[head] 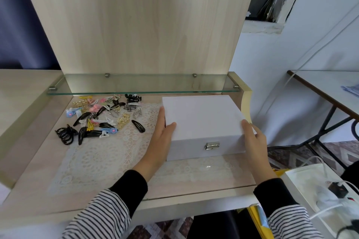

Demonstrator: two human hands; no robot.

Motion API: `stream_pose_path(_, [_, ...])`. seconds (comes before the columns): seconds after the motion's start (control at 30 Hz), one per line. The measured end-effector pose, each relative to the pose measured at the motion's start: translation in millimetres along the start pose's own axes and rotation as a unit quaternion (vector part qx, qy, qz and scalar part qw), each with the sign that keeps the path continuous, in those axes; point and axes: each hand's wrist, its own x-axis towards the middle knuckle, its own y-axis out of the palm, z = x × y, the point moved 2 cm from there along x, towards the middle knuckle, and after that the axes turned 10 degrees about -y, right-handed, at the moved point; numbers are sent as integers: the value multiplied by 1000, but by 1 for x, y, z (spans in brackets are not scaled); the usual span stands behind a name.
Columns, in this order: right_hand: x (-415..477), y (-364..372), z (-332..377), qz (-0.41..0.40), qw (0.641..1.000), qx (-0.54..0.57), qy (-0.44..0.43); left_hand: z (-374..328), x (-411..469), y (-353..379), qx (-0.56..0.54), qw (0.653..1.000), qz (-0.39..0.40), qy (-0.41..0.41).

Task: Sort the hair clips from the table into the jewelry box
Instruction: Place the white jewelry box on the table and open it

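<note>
A white jewelry box (202,120) with its lid down and a metal clasp (212,145) on the front stands on the right half of the table. My left hand (161,137) lies flat against its left side, thumb on the lid's edge. My right hand (252,139) holds the front right corner, thumb on the lid. A pile of several hair clips (101,118), black, gold, pink, blue and white, lies on the table's left back part, apart from both hands.
A white lace mat (101,159) covers the wooden table (35,170). A glass shelf (143,83) hangs just above the clips and the box's back. To the right stand a white case with cables (318,190) and another table (330,85).
</note>
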Motion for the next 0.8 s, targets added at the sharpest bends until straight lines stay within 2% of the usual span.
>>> stream_pose_path(0.13, [-4, -3, 3, 6, 999, -23, -47, 2, -9, -10, 154, 981, 14, 120])
stream_pose_path(0.27, [-19, -2, 11, -24, 988, -89, -120, -2, -9, -19, 338, 911, -8, 235])
stream_pose_path(0.37, [-30, 0, 15, -83, 962, -173, -192, -9, -9, -21, 421, 857, -9, 298])
stream_pose_path(0.53, [-51, 9, 14, -149, 897, -302, -287, -12, -5, -23, 469, 815, -2, 340])
stream_pose_path(0.8, [-67, 19, 3, -178, 823, -413, -348, -15, 1, -25, 502, 780, 19, 373])
